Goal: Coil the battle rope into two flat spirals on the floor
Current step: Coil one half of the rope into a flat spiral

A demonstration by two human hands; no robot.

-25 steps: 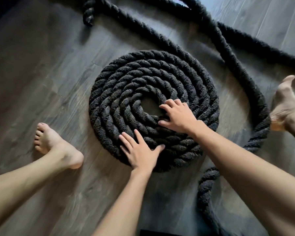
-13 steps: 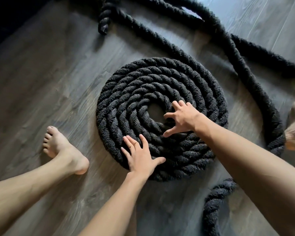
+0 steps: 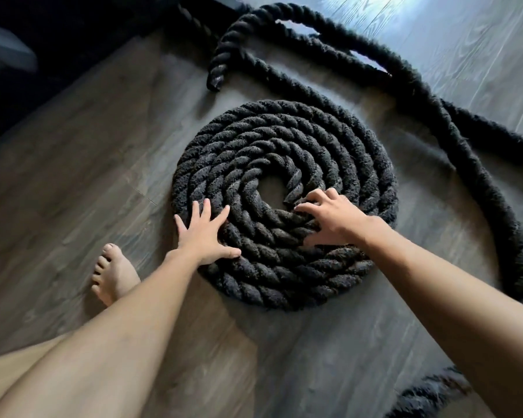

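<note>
Pressing left hand [image 3: 204, 236], fingers spread, on left edge of rope spiral [image 3: 284, 140]. Bending fingers of right hand [image 3: 332, 218] onto inner turns; grip unclear.

Single head-worn wide-angle view, facing forward and steeply down, close above rope spiral [image 3: 284, 140] on floor [image 3: 73, 164].

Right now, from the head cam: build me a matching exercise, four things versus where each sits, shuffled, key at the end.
Things:
1. left hand
2. right hand
3. loose rope end
4. bare foot

Places:
A. on the floor, left of the coil
B. fingers bent on the coil's inner turns
C. spread flat on the coil's outer turns
D. on the floor beyond the coil

Pairs: 1-C, 2-B, 3-D, 4-A
</note>
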